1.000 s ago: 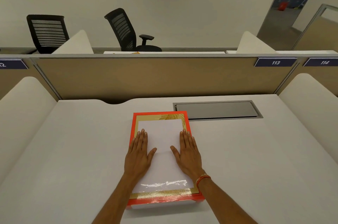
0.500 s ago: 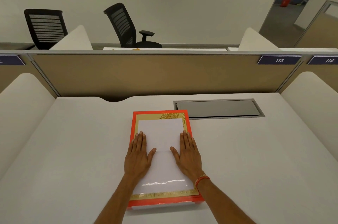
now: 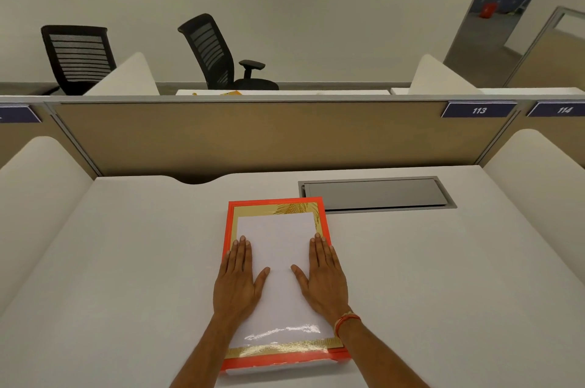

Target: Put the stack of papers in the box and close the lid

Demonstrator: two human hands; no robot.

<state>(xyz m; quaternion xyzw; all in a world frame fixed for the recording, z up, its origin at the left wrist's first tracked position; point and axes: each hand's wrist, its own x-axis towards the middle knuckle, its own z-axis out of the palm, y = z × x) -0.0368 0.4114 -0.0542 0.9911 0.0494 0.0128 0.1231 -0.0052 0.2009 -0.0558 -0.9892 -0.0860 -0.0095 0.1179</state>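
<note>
A flat box (image 3: 228,229) with an orange rim lies on the white desk in front of me. Its glossy lid (image 3: 278,239), gold-bordered with a white middle, sits down on the box. No loose papers are in sight. My left hand (image 3: 237,280) rests flat on the lid's left side, thumb spread inward. My right hand (image 3: 323,280), with an orange thread at the wrist, rests flat on the lid's right side. Neither hand grips anything.
The white desk (image 3: 126,261) spreads to both sides of the box. A grey cable hatch (image 3: 373,194) is set into it just behind and right of the box. A tan partition (image 3: 253,134) closes the back; white side dividers (image 3: 38,197) flank the desk.
Only the view has shifted slightly. Both hands stay flat on the lid in the same places.
</note>
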